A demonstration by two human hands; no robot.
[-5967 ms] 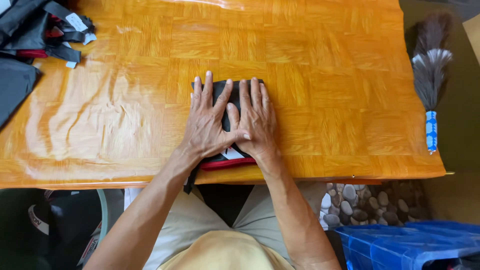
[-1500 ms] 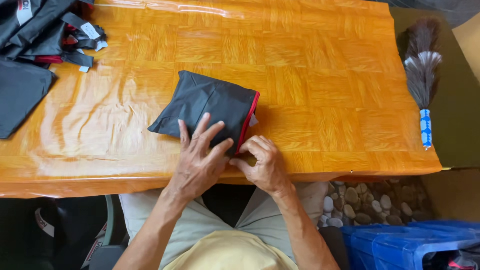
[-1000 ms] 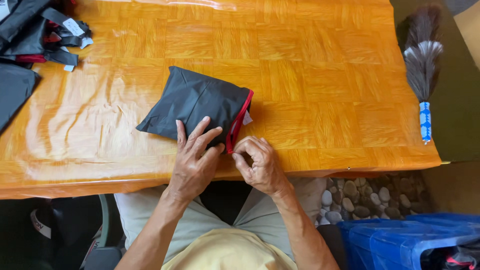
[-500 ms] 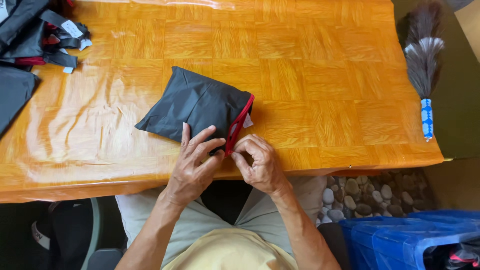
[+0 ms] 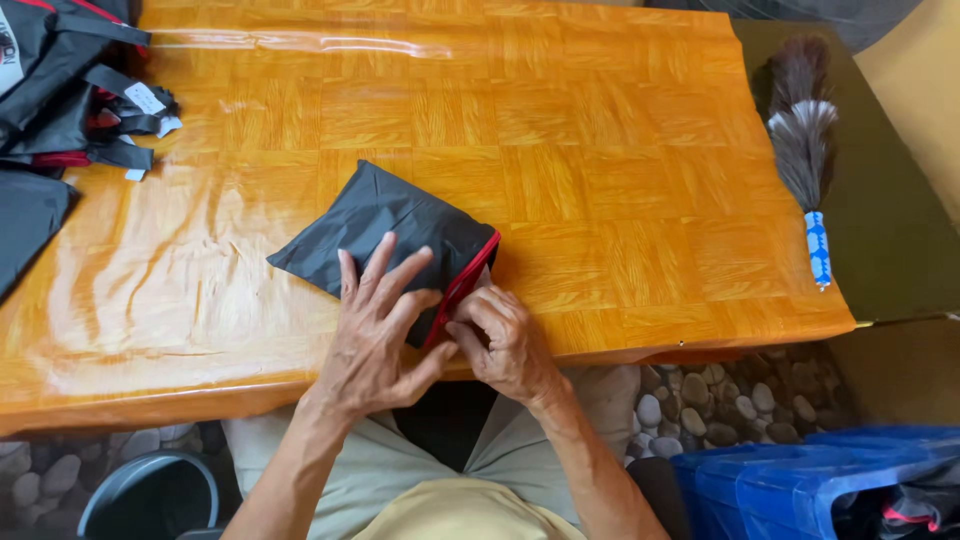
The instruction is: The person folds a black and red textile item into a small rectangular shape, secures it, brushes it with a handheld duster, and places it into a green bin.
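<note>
A folded black pouch (image 5: 385, 240) near the worktop's (image 5: 620, 150) front edge is pressed flat by the open left hand (image 5: 375, 335) — its red edge pinched by the right hand (image 5: 505, 340); steady pressure is judged necessary next.

Seen from above, a glossy orange wooden table (image 5: 620, 150) fills most of the frame. Near its front edge lies a folded black fabric pouch (image 5: 385, 235) with a red zip along one side. The left hand (image 5: 375, 330) lies flat on the pouch, fingers spread. The right hand (image 5: 505, 340) curls at the pouch's red-edged corner, apparently pinching the zip, though the fingertips are hidden. A pile of black straps and fabric (image 5: 70, 90) sits at the table's far left corner. A feather duster (image 5: 800, 140) with a blue handle lies to the right of the table. A blue plastic crate (image 5: 800, 485) stands on the pebbled floor.
</note>
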